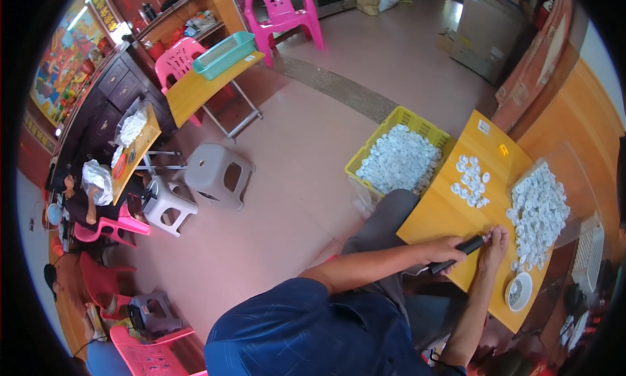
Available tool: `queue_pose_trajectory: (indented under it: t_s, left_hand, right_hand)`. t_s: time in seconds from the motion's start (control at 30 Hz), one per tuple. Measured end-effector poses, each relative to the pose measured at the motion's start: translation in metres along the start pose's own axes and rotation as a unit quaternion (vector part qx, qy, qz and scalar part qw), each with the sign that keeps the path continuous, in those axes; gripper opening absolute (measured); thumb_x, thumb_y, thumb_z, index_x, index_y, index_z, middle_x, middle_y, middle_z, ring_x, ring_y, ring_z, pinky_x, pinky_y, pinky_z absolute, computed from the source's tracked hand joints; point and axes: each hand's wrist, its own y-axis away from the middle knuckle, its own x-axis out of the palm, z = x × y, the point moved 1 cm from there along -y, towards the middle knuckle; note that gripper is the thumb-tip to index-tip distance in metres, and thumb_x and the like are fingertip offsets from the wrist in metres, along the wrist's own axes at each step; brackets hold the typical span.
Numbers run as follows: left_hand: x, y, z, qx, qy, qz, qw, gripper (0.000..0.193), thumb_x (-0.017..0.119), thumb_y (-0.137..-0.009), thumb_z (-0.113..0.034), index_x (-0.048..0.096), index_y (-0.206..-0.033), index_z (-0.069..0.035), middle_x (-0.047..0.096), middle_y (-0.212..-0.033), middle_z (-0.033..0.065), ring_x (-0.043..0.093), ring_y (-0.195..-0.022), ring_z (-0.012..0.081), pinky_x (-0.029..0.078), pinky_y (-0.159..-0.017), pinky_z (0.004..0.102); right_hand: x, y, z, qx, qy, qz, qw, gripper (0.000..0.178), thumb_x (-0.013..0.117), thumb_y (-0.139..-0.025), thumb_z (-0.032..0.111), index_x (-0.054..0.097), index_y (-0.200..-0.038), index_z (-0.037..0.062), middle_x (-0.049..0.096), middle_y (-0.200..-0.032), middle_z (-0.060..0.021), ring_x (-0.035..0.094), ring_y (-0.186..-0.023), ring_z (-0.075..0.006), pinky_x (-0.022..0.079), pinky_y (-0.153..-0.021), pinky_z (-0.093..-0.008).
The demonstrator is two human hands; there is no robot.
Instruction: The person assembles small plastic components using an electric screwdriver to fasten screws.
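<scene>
My left hand [443,250] is wrapped round a black, rod-shaped electric screwdriver [467,245], held slantwise over the yellow table [435,221]. The tool's tip points at my right hand [497,240]. The fingers of my right hand are pinched together at that tip; the small piece between them is mostly hidden. Just beyond my hands, several small round white plastic parts [471,180] lie spread on the table. To the right is a large heap of similar white parts [538,206]. A white bowl [519,291] with small grey metal pieces stands near my right forearm.
A yellow crate [367,155] full of white parts stands left of the table. A small yellow object [503,150] lies at the table's far end. Grey stools [218,174], pink chairs [280,14] and a folding table [195,97] stand further left, where other people sit.
</scene>
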Motion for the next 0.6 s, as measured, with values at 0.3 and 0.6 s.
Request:
queue_pose_trajectory:
  t_s: [0.3,0.6]
  left_hand:
    - [-0.010,-0.010,0.005,-0.044,0.115,0.060,0.991,0.026,0.056,-0.098,-0.025,0.050,-0.113,-0.003,0.061,-0.086,0.0086,0.064,-0.062,0.0168,0.058,-0.055,0.0325]
    - [-0.004,-0.009,-0.006,-0.069,0.096,0.037,0.992,0.026,0.057,-0.098,-0.024,0.050,-0.116,-0.006,0.060,-0.089,0.0090,0.062,-0.065,0.0165,0.055,-0.053,0.0324]
  right_hand:
    - [0.001,0.000,0.000,-0.002,-0.018,-0.038,0.999,0.008,0.060,-0.097,0.007,0.060,-0.105,0.0060,0.065,-0.089,-0.0061,0.057,-0.067,-0.0091,0.047,-0.057,-0.0210]
    - [0.002,0.004,0.013,0.028,-0.015,-0.002,0.999,0.011,0.061,-0.095,0.006,0.059,-0.106,0.0067,0.068,-0.090,-0.0074,0.062,-0.069,-0.0107,0.052,-0.060,-0.0232]
